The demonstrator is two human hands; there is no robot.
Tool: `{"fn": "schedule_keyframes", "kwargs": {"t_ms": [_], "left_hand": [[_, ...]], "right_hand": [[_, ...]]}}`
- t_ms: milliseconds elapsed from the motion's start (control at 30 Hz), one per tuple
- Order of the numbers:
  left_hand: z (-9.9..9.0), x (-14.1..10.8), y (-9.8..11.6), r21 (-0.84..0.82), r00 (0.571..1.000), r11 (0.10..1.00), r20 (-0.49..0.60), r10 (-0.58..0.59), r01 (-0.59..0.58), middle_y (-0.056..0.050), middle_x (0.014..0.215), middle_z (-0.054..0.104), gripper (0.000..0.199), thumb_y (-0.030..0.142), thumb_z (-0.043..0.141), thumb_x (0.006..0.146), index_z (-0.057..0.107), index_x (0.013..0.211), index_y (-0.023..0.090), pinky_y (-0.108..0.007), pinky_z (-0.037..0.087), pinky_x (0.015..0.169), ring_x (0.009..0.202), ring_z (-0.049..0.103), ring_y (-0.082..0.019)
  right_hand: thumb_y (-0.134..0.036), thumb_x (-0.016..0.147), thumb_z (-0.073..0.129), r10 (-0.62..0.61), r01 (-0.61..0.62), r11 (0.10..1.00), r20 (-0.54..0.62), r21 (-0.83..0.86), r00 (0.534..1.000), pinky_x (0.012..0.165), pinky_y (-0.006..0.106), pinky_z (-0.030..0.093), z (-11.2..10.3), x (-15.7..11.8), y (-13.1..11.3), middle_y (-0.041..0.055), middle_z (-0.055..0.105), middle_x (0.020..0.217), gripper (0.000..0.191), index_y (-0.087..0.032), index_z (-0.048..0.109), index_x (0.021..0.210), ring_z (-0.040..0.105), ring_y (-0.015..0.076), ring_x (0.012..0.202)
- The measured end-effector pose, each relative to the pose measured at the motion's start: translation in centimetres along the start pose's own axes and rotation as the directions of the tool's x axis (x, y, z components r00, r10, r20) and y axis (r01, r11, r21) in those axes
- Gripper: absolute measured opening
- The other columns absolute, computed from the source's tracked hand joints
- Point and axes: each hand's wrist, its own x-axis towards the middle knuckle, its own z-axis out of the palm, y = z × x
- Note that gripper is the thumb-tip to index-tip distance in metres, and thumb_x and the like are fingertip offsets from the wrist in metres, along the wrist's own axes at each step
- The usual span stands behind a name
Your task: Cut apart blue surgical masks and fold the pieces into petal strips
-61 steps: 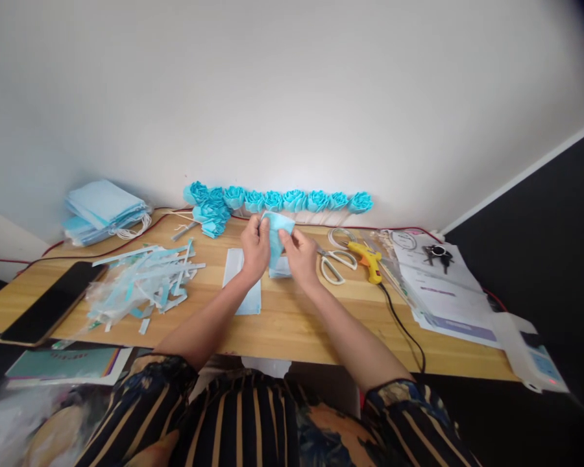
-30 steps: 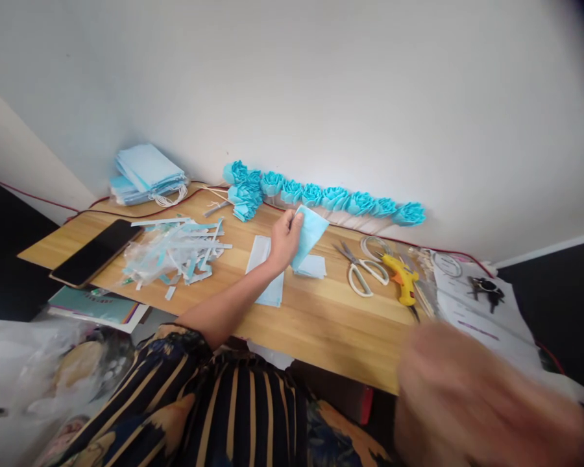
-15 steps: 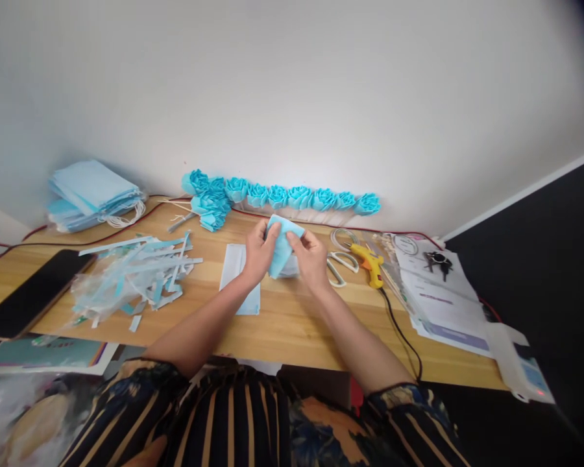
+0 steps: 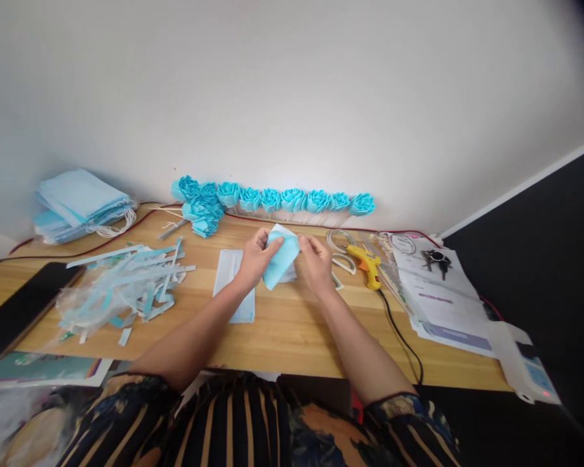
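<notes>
A folded light-blue sheet [image 4: 281, 259] is held up above the wooden table. My left hand [image 4: 257, 258] grips its left side, thumb on the front face. The fingertips of my right hand [image 4: 315, 261] pinch its upper right edge. Behind and below my hands, a pale blue flat mask piece [image 4: 243, 305] lies on the table, partly covered by my left forearm. Along the wall stands a row of several blue fabric flowers [image 4: 292, 200], with more bunched at its left end.
Blue and white scraps [image 4: 126, 285] and a black phone [image 4: 26, 308] lie left, below a stack of masks [image 4: 80, 201]. To the right are scissors [image 4: 344, 264], a yellow glue gun [image 4: 370, 266] with its cord, papers [image 4: 438, 292], keys [image 4: 438, 259] and a power strip [image 4: 528, 363].
My right hand has shifted from the sheet's front face to its upper right edge. The sheet is turned and shows more of its front. The camera view has moved slightly.
</notes>
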Motion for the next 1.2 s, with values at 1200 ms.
{"fn": "schedule_keyframes", "kwargs": {"t_ms": [1200], "left_hand": [[0.2, 0.3, -0.4, 0.006, 0.999, 1.000, -0.035, -0.028, 0.028, 0.001, 0.075, 0.062, 0.035, 0.044, 0.077, 0.069, 0.060, 0.081, 0.016, -0.024, 0.047, 0.064, 0.066, 0.054, -0.011]], "right_hand": [[-0.055, 0.080, 0.066, 0.071, -0.071, 0.997, 0.005, -0.010, 0.997, 0.057, 0.024, 0.039, 0.9, -0.3, 0.6, -0.0041, 0.049, 0.058, 0.040, -0.020, 0.054, 0.063, 0.047, 0.0111, 0.058]]}}
